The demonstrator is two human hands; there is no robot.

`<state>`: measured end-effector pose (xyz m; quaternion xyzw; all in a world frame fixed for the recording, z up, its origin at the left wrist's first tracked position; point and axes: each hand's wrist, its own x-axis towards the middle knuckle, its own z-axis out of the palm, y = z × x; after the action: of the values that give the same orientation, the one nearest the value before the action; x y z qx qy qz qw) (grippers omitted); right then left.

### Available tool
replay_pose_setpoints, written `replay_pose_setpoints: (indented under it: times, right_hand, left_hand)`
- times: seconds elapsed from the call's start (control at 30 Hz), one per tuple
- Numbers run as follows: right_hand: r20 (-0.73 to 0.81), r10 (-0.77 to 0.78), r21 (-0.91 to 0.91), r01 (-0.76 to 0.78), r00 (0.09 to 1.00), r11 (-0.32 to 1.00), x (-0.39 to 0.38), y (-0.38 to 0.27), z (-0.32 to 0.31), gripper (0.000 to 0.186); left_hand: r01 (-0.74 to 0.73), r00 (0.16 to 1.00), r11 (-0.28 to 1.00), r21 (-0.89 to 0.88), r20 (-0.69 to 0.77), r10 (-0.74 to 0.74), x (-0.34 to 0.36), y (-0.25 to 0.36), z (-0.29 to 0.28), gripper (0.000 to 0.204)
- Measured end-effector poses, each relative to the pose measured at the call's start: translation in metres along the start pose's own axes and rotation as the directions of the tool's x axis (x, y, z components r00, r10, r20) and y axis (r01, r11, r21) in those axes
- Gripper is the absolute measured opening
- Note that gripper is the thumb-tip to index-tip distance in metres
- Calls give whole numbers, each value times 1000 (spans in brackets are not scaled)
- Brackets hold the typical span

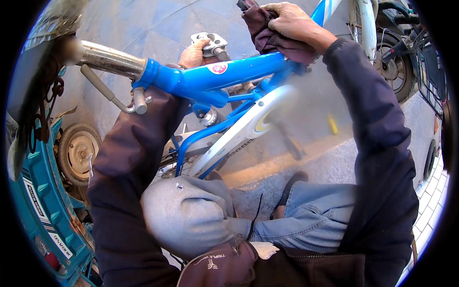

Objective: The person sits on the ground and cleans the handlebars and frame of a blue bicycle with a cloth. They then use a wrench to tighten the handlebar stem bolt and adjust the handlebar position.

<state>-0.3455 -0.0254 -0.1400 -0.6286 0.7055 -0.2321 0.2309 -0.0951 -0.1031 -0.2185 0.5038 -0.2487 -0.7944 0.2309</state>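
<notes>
A blue bicycle frame lies across in front of me, its shiny seat post pointing left. My left hand reaches beneath the blue tube, its fingers closed on a grey pedal beyond it. Part of that hand is hidden by the frame. My right hand grips a crumpled dark maroon cloth, which hangs against the far right part of the tube. Nearer to me runs a white chain guard, with some chain showing under it.
At the left stands a teal cart with a small dusty wheel. A parked two-wheeler with a dark tyre and a wire basket is at the right. On the ground are a yellow object and a blurred dark tool.
</notes>
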Motion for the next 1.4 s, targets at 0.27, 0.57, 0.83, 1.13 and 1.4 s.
replay_pose_setpoints:
  times: [0.27,0.57,0.83,1.13,1.4]
  right_hand:
    - [158,-227,364,157,961,918,-1,-48,11,42]
    - [390,-300,-497,473,870,727,7,-60,34,29]
    - [23,-505,-168,501,863,849,10,-60,31,36]
    - [136,-75,34,71,988,997,2,-63,2,28]
    - [464,-233,387,41,855,921,-38,-110,-23,32]
  left_hand:
    - [-42,996,995,95,-77,49,3,-11,-3,52]
    - [-62,984,996,65,-162,72,1,-5,-1,44]
    - [-119,993,991,65,36,117,-11,0,-2,41]
    - [-49,998,991,122,-28,53,19,4,-27,37]
    - [-33,996,980,197,-80,50,11,2,-18,47]
